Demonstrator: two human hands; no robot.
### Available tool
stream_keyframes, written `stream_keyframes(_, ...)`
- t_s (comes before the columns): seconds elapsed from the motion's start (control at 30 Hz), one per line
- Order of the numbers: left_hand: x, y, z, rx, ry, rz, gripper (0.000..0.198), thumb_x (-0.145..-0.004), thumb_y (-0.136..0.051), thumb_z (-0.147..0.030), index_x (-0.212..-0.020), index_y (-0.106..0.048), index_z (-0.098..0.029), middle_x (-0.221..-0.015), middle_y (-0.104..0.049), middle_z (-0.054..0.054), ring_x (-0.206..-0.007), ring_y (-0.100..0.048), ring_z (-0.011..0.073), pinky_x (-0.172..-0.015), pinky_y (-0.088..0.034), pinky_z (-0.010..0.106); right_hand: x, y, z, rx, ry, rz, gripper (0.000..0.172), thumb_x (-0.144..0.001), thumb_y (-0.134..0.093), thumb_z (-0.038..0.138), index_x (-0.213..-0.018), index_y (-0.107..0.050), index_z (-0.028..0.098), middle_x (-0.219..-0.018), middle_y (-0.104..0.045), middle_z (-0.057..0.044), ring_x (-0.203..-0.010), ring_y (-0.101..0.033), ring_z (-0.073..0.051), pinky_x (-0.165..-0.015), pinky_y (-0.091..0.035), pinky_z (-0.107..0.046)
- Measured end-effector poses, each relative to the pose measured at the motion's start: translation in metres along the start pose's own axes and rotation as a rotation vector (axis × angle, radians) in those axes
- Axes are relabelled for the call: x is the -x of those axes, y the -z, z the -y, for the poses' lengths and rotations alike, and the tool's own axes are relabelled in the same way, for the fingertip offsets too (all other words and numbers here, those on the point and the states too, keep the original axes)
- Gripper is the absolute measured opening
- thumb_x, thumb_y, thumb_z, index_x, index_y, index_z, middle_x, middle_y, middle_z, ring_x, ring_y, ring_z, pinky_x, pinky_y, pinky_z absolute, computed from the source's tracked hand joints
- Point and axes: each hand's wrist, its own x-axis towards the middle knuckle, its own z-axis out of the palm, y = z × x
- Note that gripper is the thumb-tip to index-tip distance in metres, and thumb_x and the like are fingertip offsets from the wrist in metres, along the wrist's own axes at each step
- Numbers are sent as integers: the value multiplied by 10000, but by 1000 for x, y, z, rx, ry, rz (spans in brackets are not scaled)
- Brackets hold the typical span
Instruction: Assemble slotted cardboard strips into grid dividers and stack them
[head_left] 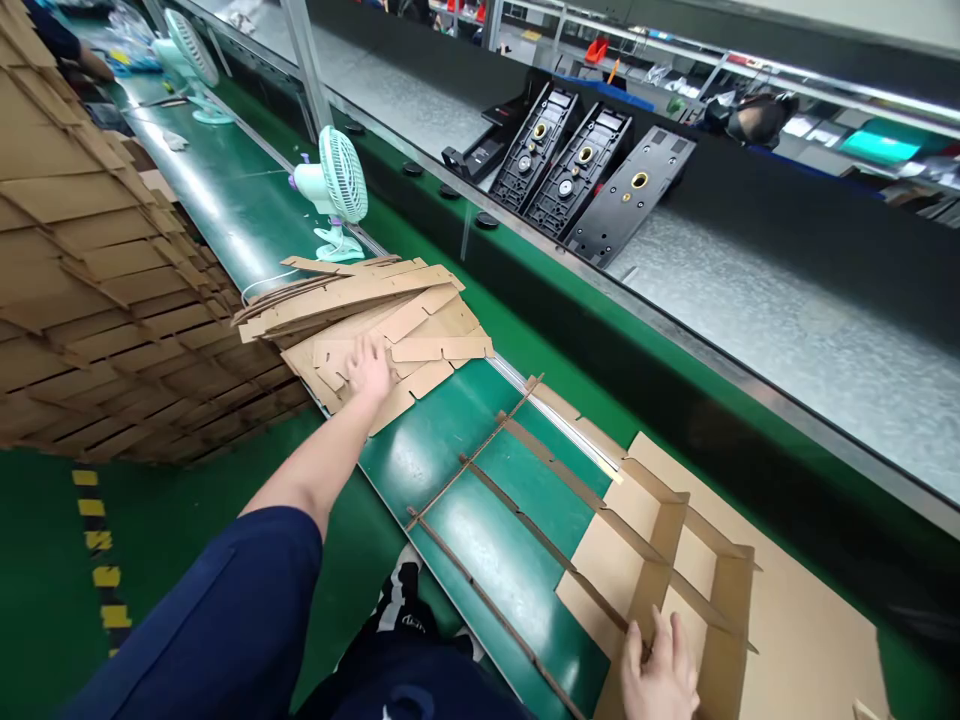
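My left hand (pixel 370 368) lies on a loose pile of slotted cardboard strips (pixel 352 300), palm down, its fingers spread over the upper pieces. At the lower right, my right hand (pixel 660 672) is at a cardboard divider grid (pixel 651 590), thumb and fingers on either side of a strip near a crossing. This grid is partly assembled from interlocked strips. Its right part stands over a flat cardboard sheet (pixel 810 620), while long strips run left across the green table to a single cross strip (pixel 476 455).
Mint-green clip fans (pixel 341 180) stand along the table (pixel 450 500). Tall stacks of cardboard dividers (pixel 112 250) rise at the left. Beyond the table a conveyor (pixel 750 290) carries black housings (pixel 581 165). Another person's arm (pixel 94 65) shows at the upper left.
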Motion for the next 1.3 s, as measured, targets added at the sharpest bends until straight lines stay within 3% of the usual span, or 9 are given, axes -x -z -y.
stream_keyframes(0.17, -33, 22, 25, 237, 146, 80, 708, -781, -617, -362, -1382, -360, -91, -1373, -420, 243, -1323, -339, 369, -1089, -224, 556, -1, 0, 17, -18, 140, -82, 562, -871, -305, 565, -1209, -569, 202, -1404, -449, -164, -1253, -454, -378, -973, -401, -600)
stream_keyframes(0.3, -6, 47, 23, 562, 79, 175, 696, -741, -674, -443, -1302, -464, -88, -1287, -514, 207, -1235, -469, 331, -1034, -377, 465, -1, 12, 53, -180, 217, -121, 515, -880, -380, 521, -1175, -590, 154, -1359, -489, -177, -1264, -447, -332, -1024, -383, -550)
stream_keyframes(0.5, 124, 75, -36, 1297, 61, 955, 710, -638, -721, -603, -1231, -561, -246, -1121, -676, 72, -980, -654, 231, -842, -535, 344, 12, 29, 156, -716, 76, 382, 478, -865, -513, 479, -1258, -556, 210, -1254, -600, -119, -1149, -556, -254, -946, -470, -433)
stream_keyframes(0.6, 203, 75, -79, 1415, 86, 1407, 646, -704, -678, -597, -1206, -583, -203, -1025, -706, 101, -886, -679, 233, -788, -541, 345, 17, 25, 196, -1034, -26, 469, 488, -829, -559, 524, -1202, -575, 210, -1170, -647, -97, -1062, -597, -233, -840, -508, -361)
stream_keyframes(0.67, 242, 67, -103, 1435, 52, 1534, 619, -749, -622, -613, -1185, -602, -173, -1024, -703, 124, -892, -677, 237, -793, -534, 348, 21, 25, 202, -1172, -136, 440, 430, -811, -571, 553, -1048, -612, 196, -1001, -690, -73, -907, -629, -202, -758, -513, -319)
stream_keyframes(0.77, 263, 48, -120, 1271, -204, 1366, 576, -824, -499, -619, -1149, -637, -164, -1078, -684, 141, -1017, -640, 265, -876, -509, 398, 23, 32, 174, -1157, -304, 290, 377, -793, -584, 563, -830, -574, 188, -732, -643, -12, -650, -568, -139, -610, -469, -258)
stream_keyframes(0.9, 243, 22, -110, 736, -739, 645, 517, -881, -460, -505, -1301, -549, -217, -1436, -436, 126, -1371, -314, 318, -1124, -211, 546, 23, 47, 108, -864, -423, 46, 399, -782, -553, 587, -759, -519, 190, -638, -584, 9, -581, -508, -126, -554, -413, -242)
stream_keyframes(0.97, 232, 9, -103, 476, -879, 463, 575, -888, -451, -494, -1401, -433, -234, -1534, -253, 120, -1429, -133, 339, -1120, -46, 625, 26, 50, 87, -689, -448, 10, 397, -788, -519, 583, -796, -539, 187, -672, -612, -12, -618, -530, -148, -578, -414, -256)
stream_keyframes(1.3, 230, -17, -92, 127, -972, 457, 669, -903, -364, -547, -1490, -237, -253, -1577, -66, 92, -1434, 14, 369, -1086, 21, 662, 32, 24, 111, 8, -396, 159, 354, -916, -296, 407, -904, -561, 172, -619, -553, -18, -581, -511, -172, -579, -332, -262)
